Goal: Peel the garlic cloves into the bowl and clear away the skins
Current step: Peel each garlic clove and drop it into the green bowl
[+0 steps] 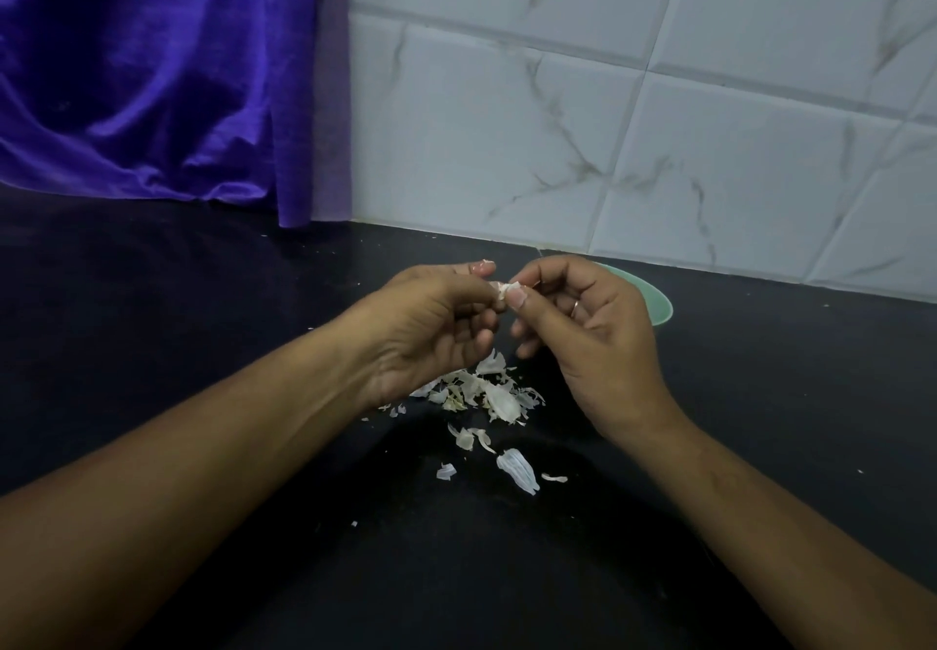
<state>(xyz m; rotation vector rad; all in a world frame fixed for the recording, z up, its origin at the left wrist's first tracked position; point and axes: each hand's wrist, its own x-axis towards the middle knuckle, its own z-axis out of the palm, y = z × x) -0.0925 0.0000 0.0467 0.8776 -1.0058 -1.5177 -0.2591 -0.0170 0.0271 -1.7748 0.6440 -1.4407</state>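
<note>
A small garlic clove [503,289] with loose pale skin is held above the black counter between both hands. My left hand [431,325] grips it from the left with curled fingers. My right hand [578,320] pinches its skin with thumb and forefinger. Behind my right hand a pale green bowl [659,302] shows only part of its rim; its contents are hidden. A pile of white garlic skins [481,391] lies on the counter just below my hands, with more loose pieces [517,469] nearer to me.
The black counter [203,345] runs to a white marble-patterned tiled wall [659,117] at the back. A purple curtain [152,71] hangs at the back left, touching the counter. Tiny skin flecks are scattered around.
</note>
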